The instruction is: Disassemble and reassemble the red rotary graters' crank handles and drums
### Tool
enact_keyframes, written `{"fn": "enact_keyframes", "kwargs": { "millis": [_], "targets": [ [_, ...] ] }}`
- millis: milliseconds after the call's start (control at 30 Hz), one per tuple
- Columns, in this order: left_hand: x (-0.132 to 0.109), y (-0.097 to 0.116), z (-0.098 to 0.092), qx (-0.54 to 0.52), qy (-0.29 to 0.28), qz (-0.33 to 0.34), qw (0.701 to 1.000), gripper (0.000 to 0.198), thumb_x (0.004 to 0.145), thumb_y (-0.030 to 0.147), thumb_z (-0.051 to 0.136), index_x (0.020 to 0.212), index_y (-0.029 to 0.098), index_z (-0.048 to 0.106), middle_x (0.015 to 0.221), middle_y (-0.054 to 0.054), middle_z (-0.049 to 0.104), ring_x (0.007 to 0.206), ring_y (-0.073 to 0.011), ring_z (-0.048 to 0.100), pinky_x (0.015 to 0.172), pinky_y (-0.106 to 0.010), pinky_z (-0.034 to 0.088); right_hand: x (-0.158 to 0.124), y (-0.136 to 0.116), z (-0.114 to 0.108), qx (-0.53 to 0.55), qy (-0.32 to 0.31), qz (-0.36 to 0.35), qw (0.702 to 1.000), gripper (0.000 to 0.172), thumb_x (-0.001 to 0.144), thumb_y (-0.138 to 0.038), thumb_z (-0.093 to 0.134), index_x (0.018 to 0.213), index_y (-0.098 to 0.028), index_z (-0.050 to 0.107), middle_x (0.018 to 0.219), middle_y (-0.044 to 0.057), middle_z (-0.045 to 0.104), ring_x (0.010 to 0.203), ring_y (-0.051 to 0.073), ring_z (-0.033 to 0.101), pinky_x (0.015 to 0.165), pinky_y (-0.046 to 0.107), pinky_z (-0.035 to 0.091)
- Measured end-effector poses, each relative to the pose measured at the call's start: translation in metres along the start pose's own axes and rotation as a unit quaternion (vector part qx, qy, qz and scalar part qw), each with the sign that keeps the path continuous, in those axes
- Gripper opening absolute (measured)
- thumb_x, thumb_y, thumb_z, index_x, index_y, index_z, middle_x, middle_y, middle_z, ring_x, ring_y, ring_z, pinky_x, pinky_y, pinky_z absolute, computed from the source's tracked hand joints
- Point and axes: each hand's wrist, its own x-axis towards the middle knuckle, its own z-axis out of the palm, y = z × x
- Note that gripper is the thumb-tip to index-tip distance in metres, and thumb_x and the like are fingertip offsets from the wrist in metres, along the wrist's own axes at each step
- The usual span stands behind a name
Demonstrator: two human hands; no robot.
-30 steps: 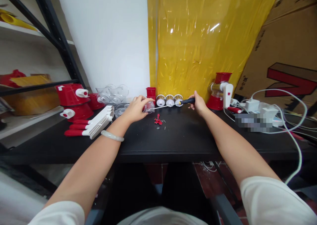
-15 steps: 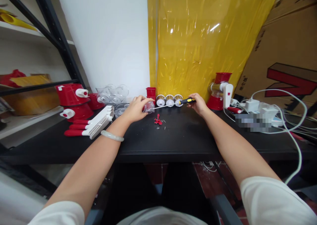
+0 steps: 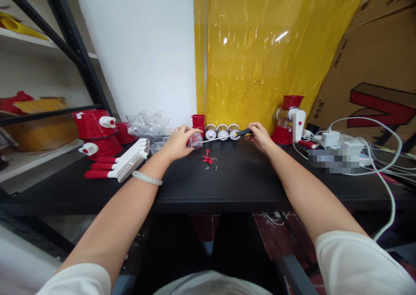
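A: State of the hands?
B: Left hand (image 3: 178, 142) grips the clear part (image 3: 196, 140); right hand (image 3: 261, 135) grips the screwdriver (image 3: 227, 136).
A: Location?
B: Tip meets the part, just behind the red piece (image 3: 207, 158).

My left hand (image 3: 180, 142) covers most of the clear part (image 3: 196, 141), so I cannot tell its shape. My right hand (image 3: 261, 136) hides the screwdriver (image 3: 224, 137) handle's end. The screws (image 3: 211, 167) near me are too small to count.
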Motion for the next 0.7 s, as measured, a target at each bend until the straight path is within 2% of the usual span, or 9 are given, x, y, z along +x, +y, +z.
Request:
{"fn": "enact_keyframes", "kwargs": {
  "millis": [100,167,233,333,400,533,700],
  "targets": [
    [-0.0001,0.0011,-0.0008,0.001,-0.004,-0.003,1.0,0.065,0.077,0.022,0.069,0.139,0.032,0.053,0.119,-0.008,0.05,0.112,-0.0318,0.049,0.101,-0.048,0.043,-0.0021,-0.0014,-0.0003,0.033,-0.019,0.008,0.999,0.024,0.067,-0.032,0.067,0.084,-0.024,0.051,0.069,-0.006,0.053,0.055,0.009,0.054,0.052,0.023,0.052],
    [0.0,0.0016,-0.0011,0.005,-0.006,-0.003,1.0,0.065,0.077,0.021,0.068,0.139,0.031,0.053,0.119,-0.008,0.05,0.112,-0.0316,0.049,0.101,-0.047,0.044,-0.0016,-0.0008,-0.0009,0.039,-0.02,0.008,0.999,0.023,0.068,-0.033,0.066,0.082,-0.024,0.051,0.068,-0.006,0.054,0.055,0.01,0.054,0.051,0.023,0.052],
    [0.0,0.0019,-0.0013,0.008,-0.006,-0.004,1.0,0.065,0.076,0.021,0.068,0.139,0.031,0.053,0.119,-0.008,0.05,0.112,-0.0315,0.049,0.101,-0.047,0.044,0.0007,0.001,-0.0017,0.018,-0.009,0.01,1.0,0.026,0.074,-0.044,0.065,0.08,-0.023,0.05,0.064,-0.005,0.053,0.05,0.01,0.052,0.049,0.024,0.051],
    [0.0,0.002,-0.0014,0.008,-0.005,-0.007,1.0,0.065,0.076,0.021,0.068,0.138,0.033,0.053,0.119,-0.008,0.05,0.112,-0.0316,0.049,0.101,-0.047,0.044,0.005,0.0047,-0.0037,-0.052,0.007,0.001,0.999,0.045,0.083,-0.067,0.054,0.074,-0.023,0.05,0.051,-0.006,0.046,0.039,0.009,0.043,0.043,0.025,0.047],
    [0.0,0.002,-0.0015,0.008,-0.006,-0.008,1.0,0.066,0.076,0.021,0.068,0.139,0.033,0.052,0.119,-0.008,0.05,0.113,-0.032,0.049,0.1,-0.048,0.044,0.0066,0.0065,-0.0051,-0.099,0.01,-0.017,0.995,0.052,0.083,-0.074,0.052,0.071,-0.023,0.051,0.044,-0.007,0.039,0.035,0.009,0.037,0.039,0.024,0.044],
    [-0.0002,0.0017,-0.0015,0.007,-0.007,-0.007,1.0,0.066,0.076,0.021,0.068,0.139,0.032,0.052,0.119,-0.008,0.05,0.113,-0.0319,0.049,0.1,-0.048,0.045,0.0057,0.007,-0.0044,-0.109,0.016,-0.033,0.993,0.042,0.079,-0.06,0.067,0.072,-0.023,0.05,0.045,-0.009,0.037,0.037,0.008,0.037,0.039,0.022,0.042],
    [-0.0007,0.0005,-0.0003,0.004,-0.002,-0.005,1.0,0.066,0.076,0.021,0.068,0.138,0.034,0.052,0.119,-0.007,0.051,0.111,-0.0312,0.049,0.1,-0.048,0.044,0.0023,0.0026,0.0001,-0.013,0.009,0.003,1.0,0.029,0.072,-0.04,0.07,0.086,-0.024,0.049,0.065,-0.007,0.052,0.048,0.008,0.048,0.047,0.022,0.048]
  ]
}}
